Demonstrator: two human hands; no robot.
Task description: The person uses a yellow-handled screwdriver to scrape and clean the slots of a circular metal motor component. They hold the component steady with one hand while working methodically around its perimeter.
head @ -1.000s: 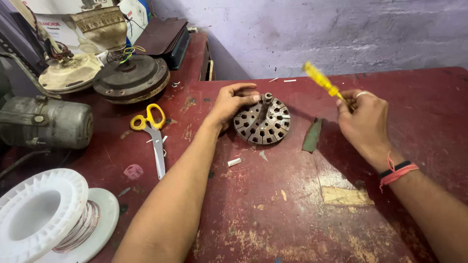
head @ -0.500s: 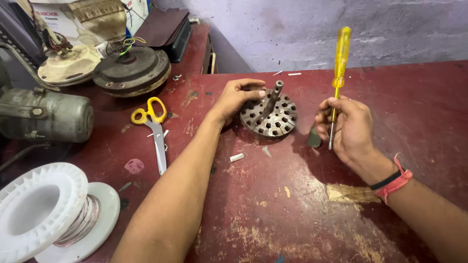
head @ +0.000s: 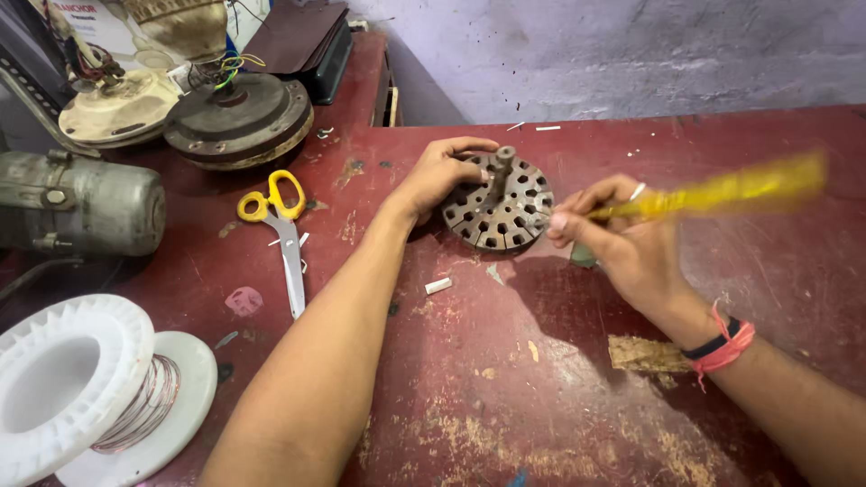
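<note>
A round slotted metal motor core (head: 501, 209) with a short centre shaft lies tilted on the red table (head: 505, 379). My left hand (head: 439, 173) grips its left rim and props it up. My right hand (head: 622, 243) holds a screwdriver with a yellow handle (head: 722, 191), blurred, its handle pointing right and its tip at the core's right edge.
Yellow-handled scissors (head: 281, 233) lie left of my left arm. A white spool of copper wire (head: 86, 392) sits at the front left. A grey motor (head: 77, 206) and two round fan motor housings (head: 236, 117) stand at the back left. Small scraps dot the table.
My right hand swung the screwdriver from upright down to nearly level and brought its tip to the core's right edge. My left hand stays on the core.
</note>
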